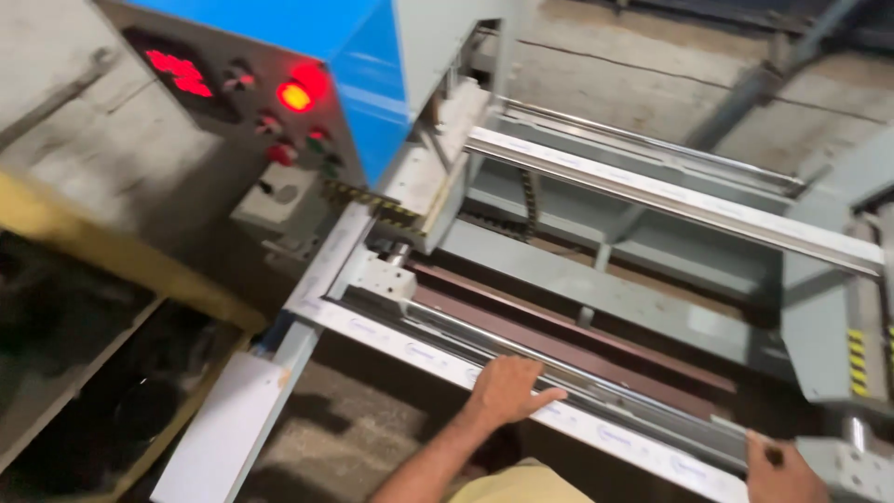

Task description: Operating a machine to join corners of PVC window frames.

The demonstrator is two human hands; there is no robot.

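The left hand (506, 389) lay flat on the near white profile (438, 361), a long strip covered with protective film. Its palm pressed down on the top face, the fingers were spread and a little bent, and the thumb pointed to the right along the strip. It did not close around anything; it only rested on the surface. The right hand (780, 473) was at the lower right edge of the view, and only a part of it was visible. It touched the same strip near a grey clamp block (852, 466), and I cannot tell whether its fingers were closed or loose.

The profile ran diagonally from the left side down to the lower right, on the front bed of the machine. Just behind it lay a dark brown rail (568, 340), parallel to it. Further back a second white profile (670, 197) rested on the rear support, also diagonally, well apart from the first one.

At the left end of the strip stood a blue and grey machine head (372, 65). Beside it was a dark control panel (233, 93) with a glowing red lamp (294, 96) and a red display. Black and yellow warning stripes (855, 363) marked the grey housing at the right. Another white length (223, 433) lay lower left, near a yellow frame (121, 256).
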